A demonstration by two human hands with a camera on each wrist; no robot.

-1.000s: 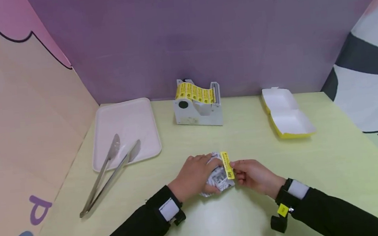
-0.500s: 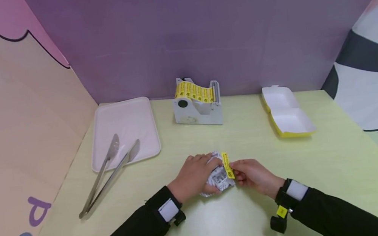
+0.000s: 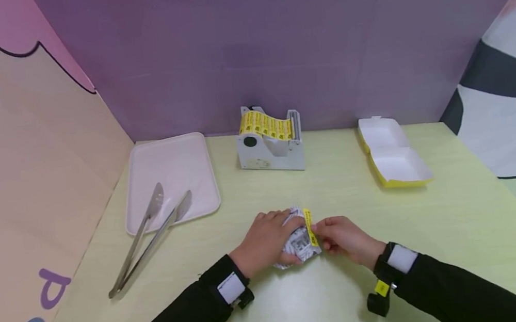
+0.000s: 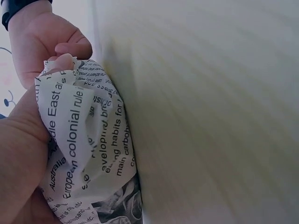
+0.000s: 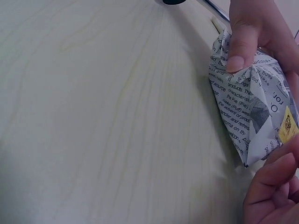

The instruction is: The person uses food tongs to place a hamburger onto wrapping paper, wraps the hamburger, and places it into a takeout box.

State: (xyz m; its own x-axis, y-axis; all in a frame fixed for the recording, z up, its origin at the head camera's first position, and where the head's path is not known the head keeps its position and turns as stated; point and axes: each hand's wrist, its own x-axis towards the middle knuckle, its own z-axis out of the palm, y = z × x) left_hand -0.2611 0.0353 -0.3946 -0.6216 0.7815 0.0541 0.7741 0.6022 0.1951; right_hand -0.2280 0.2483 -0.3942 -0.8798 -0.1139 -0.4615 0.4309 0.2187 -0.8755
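Note:
A parcel wrapped in newspaper-print paper [image 3: 299, 242] lies on the table in front of me. My left hand [image 3: 265, 240] grips it from the left, thumb at the near side and fingers over the top. In the left wrist view the printed paper [image 4: 84, 135] bulges against that palm. My right hand [image 3: 347, 238] pinches the edge of a yellow printed label [image 3: 310, 227] at the parcel's right side. The right wrist view shows one end of the label [image 5: 288, 125] against the paper, beside the curled right fingers [image 5: 273, 184].
A label dispenser [image 3: 270, 152] with a yellow roll stands at the back centre. Metal tongs [image 3: 142, 244] lie partly on a pale tray [image 3: 192, 152] at left. An open white-and-yellow takeaway box [image 3: 398, 165] sits at the right rear.
My right hand has moved slightly left, bringing the label closer against the parcel and turning it narrower to the head view. The left hand keeps its grip in place.

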